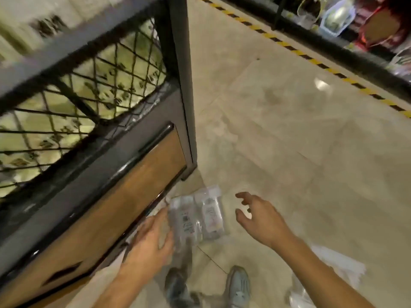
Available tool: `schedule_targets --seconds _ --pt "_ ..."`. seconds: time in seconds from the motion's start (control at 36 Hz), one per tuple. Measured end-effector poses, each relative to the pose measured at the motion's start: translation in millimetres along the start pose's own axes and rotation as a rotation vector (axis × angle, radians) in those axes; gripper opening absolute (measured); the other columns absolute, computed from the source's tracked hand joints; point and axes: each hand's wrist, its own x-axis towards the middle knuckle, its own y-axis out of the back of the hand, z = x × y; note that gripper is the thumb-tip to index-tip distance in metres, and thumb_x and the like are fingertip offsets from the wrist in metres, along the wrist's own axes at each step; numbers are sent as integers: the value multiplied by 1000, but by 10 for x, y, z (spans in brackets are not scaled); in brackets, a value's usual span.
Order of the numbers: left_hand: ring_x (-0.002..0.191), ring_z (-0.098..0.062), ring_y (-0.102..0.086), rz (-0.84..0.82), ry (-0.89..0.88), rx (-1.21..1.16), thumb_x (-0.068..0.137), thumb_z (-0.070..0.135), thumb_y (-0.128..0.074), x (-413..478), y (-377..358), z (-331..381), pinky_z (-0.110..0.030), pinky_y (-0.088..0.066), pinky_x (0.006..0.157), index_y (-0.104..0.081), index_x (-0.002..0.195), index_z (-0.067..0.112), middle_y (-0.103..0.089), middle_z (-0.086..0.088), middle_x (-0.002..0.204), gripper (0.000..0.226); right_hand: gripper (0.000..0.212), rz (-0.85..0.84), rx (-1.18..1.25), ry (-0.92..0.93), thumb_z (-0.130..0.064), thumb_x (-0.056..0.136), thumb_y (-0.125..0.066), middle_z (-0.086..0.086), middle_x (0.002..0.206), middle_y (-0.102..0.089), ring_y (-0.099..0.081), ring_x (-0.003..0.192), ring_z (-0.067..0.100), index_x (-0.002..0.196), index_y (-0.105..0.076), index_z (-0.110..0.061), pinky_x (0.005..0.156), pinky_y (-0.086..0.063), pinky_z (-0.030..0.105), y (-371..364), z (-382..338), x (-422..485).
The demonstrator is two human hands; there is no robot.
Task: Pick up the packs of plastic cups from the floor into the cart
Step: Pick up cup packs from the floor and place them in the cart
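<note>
Clear packs of plastic cups (198, 216) lie between the left hand (149, 243), touching them open-fingered, and the spread right hand (260, 218).

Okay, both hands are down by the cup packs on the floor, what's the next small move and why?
Probably bring the right hand in onto the right pack and grip it: that hand hovers open beside it, while the left hand touches the left pack.
</note>
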Motion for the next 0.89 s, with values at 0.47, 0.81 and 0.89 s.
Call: schedule_targets --seconds 0.47,0.81,0.89 --pt "130 -11 -42 3 84 -243 94 41 -56 2393 -3339 -2128 -26 -37 104 -11 151 43 -33 14 146 72 71 -16 249 139 -68 95 -39 0 157 -24 -29 139 24 151 2 -57 110 -32 36 -3712 2031 2350" --pt "100 -1 -55 -53 30 -379 96 31 -54 1990 -2518 -1188 -26 -56 79 -9 148 53 -41 9 125 73 70 127 340 68 -57 97 -49 -9 126 -42 -42 116 2 150 -3 -60 96 -36 19 -2690 1800 1683" --pt "106 3 -47 -39 -42 -374 96 36 -55 1719 -1961 -643 -28 -50 88 -6 147 58 -38 14 130 74 71 189 350 32 -56 95 -52 -8 127 -43 -44 116 -2 148 -6 -63 97 -39 19 -1917 1624 1264"
